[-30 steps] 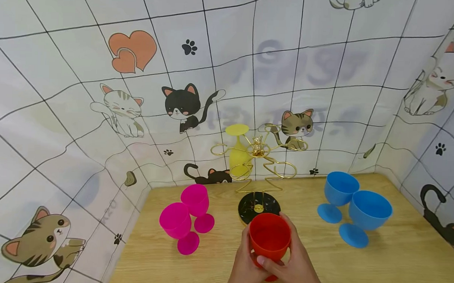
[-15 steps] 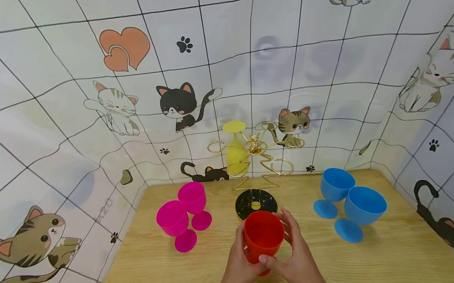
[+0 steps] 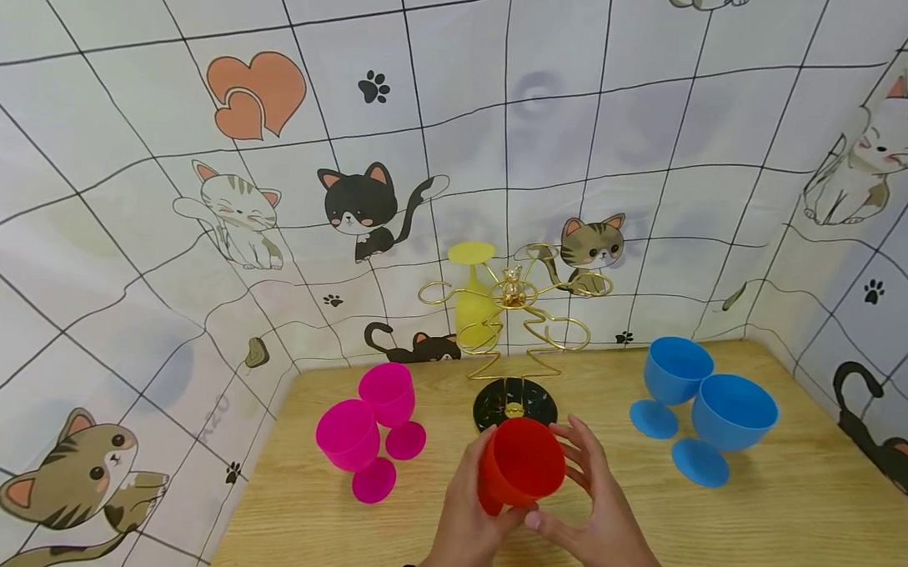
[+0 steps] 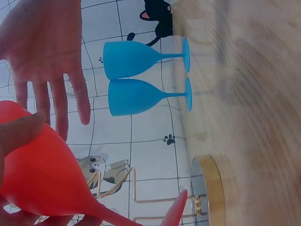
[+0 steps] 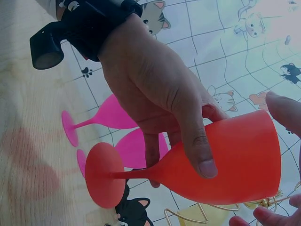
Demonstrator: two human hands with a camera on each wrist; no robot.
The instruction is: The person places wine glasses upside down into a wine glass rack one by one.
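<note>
My left hand (image 3: 465, 505) grips a red plastic goblet (image 3: 524, 465) by its bowl, thumb along one side. In the right wrist view the goblet (image 5: 230, 162) is tilted, with its thin stem and round foot clear of the tabletop. My right hand (image 3: 603, 518) is spread beside the bowl, its fingertips close to the rim. In the left wrist view that right hand (image 4: 47, 56) shows its palm, with the fingers extended. Behind the goblet stands a gold wire goblet rack (image 3: 515, 298) on a round black base (image 3: 516, 402).
Upside down on the rack's back left hangs a yellow goblet (image 3: 473, 313). Two magenta goblets (image 3: 348, 436) stand on the wooden table (image 3: 302, 537) at left. Two blue goblets (image 3: 735, 414) stand at right. A cat-patterned sheet (image 3: 460, 108) encloses the table's back and sides.
My right hand has loosened from the goblet and spread its fingers beside it. The goblet, in my left hand, has tipped and shifted slightly left. The other goblets and rack stay in place.
</note>
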